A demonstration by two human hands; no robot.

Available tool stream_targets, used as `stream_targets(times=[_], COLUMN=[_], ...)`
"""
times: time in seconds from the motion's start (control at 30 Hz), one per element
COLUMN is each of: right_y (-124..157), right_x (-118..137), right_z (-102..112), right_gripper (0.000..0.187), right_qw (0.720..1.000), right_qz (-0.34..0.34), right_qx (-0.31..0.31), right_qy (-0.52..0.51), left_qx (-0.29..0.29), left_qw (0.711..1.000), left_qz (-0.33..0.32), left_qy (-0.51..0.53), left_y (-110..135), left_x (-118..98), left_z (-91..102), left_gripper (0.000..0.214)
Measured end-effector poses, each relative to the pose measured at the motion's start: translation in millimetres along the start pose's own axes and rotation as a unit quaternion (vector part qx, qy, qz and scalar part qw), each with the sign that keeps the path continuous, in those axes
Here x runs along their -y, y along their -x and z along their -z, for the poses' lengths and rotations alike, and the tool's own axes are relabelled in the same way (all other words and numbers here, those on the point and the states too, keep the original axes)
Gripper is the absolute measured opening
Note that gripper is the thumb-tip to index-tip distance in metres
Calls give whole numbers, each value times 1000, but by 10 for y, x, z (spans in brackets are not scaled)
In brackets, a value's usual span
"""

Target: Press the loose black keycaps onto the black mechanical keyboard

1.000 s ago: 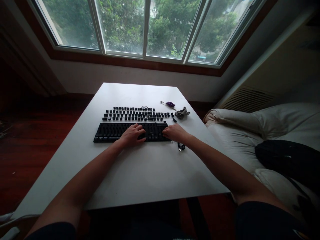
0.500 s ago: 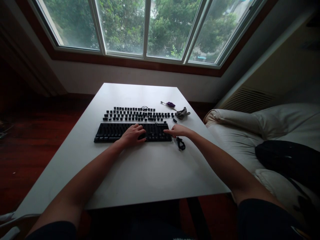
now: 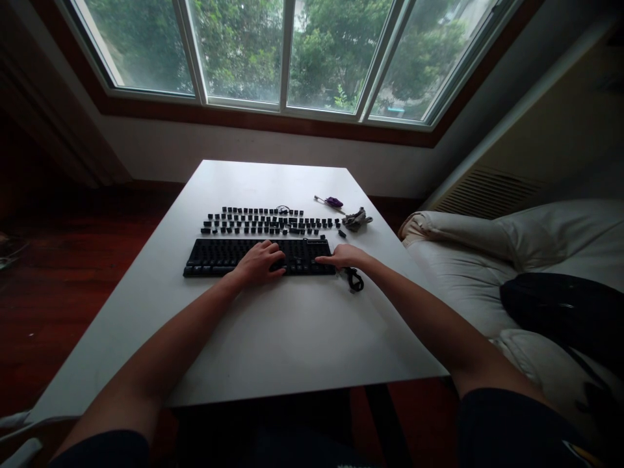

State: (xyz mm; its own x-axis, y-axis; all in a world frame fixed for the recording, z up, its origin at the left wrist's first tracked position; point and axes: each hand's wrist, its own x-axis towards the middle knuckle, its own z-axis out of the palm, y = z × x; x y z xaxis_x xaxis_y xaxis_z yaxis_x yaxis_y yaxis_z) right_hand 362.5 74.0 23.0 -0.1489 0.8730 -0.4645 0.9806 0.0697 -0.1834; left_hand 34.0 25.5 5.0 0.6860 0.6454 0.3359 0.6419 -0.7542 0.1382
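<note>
One kbd (image 3: 218,252) is prob. steadied by L hand (image 3: 260,261), spread, nothing gripped; R hand (image 3: 344,256) is curled, index extended, hold unclear.

– What sort of place is this?
– A home, it seems: a pale sofa (image 3: 453,273) right of the worktop (image 3: 273,338), a wide window (image 3: 316,58) beyond it, reddish wooden floor (image 3: 73,279) to its left.

The white table (image 3: 273,344) in front of me carried a black keyboard (image 3: 219,255), lying crosswise. Beyond it I saw small black keycaps (image 3: 252,231) in rows. Toward my right lay a crumpled grey bundle (image 3: 357,220), a purple object (image 3: 333,202) and, nearer me, a looped black cable (image 3: 359,279).
</note>
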Motion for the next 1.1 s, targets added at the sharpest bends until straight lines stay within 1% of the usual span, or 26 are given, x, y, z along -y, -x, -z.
stream_targets(times=[0.2, 0.3, 0.43, 0.5, 0.53, 0.57, 0.63, 0.67, 0.7, 0.73, 0.77, 0.8, 0.87, 0.97, 1.1], right_y=[-35, -20, -11, -31, -50, -75, -142, -184, -229, -277, -326, -376, -470, -586, -670], right_x=[-34, -21, -12, -28, -44, -66, -121, -151, -179, -205, -225, -239, -250, -236, -223], right_z=[-56, -60, -13, 45, 80, 117, 184, 209, 226, 234, 234, 227, 203, 162, 133], right_gripper=[79, 81, 79, 78, 76, 74, 64, 56, 47, 37, 29, 23, 19, 18, 18], right_qw=[1000, 1000, 999, 999, 998, 996, 984, 974, 965, 958, 955, 955, 958, 961, 961], right_qz=[-1, -2, -2, -6, -11, -17, -20, -13, 1, 18, 37, 55, 81, 96, 106], right_qx=[-22, -22, -1, -6, -26, -62, -169, -221, -261, -285, -294, -292, -273, -251, -241], right_qy=[-21, -21, -33, -49, -57, -60, -50, -38, -26, -17, -12, -13, -28, -60, -89], left_qx=[1, 3, 2, 3, 4, 4, 4, 4, 4, 4, 4, 4, 4, 5, 5], left_qw=[1000, 1000, 1000, 1000, 1000, 1000, 1000, 1000, 1000, 1000, 1000, 1000, 1000, 1000, 1000], left_qz=[2, 1, 3, 2, 0, -1, -3, -4, -3, -3, -2, -1, -2, -2, -1], left_qy=[-2, -3, 0, 1, 1, 0, -1, -1, -1, 0, 0, 0, 2, 3, 2], left_y=[1, 6, 10, 10, 10, 10, 7, 6, 5, 3, 3, 2, 4, 7, 10], left_x=[-2, -6, -11, -8, -5, -2, 4, 7, 8, 9, 9, 8, 6, 5, 7], left_z=[-10, -4, 16, 27, 30, 32, 30, 27, 24, 22, 20, 20, 24, 35, 41], left_gripper=[31, 31, 31, 31, 31, 31, 31, 31, 31, 31, 31, 31, 31, 31, 31])
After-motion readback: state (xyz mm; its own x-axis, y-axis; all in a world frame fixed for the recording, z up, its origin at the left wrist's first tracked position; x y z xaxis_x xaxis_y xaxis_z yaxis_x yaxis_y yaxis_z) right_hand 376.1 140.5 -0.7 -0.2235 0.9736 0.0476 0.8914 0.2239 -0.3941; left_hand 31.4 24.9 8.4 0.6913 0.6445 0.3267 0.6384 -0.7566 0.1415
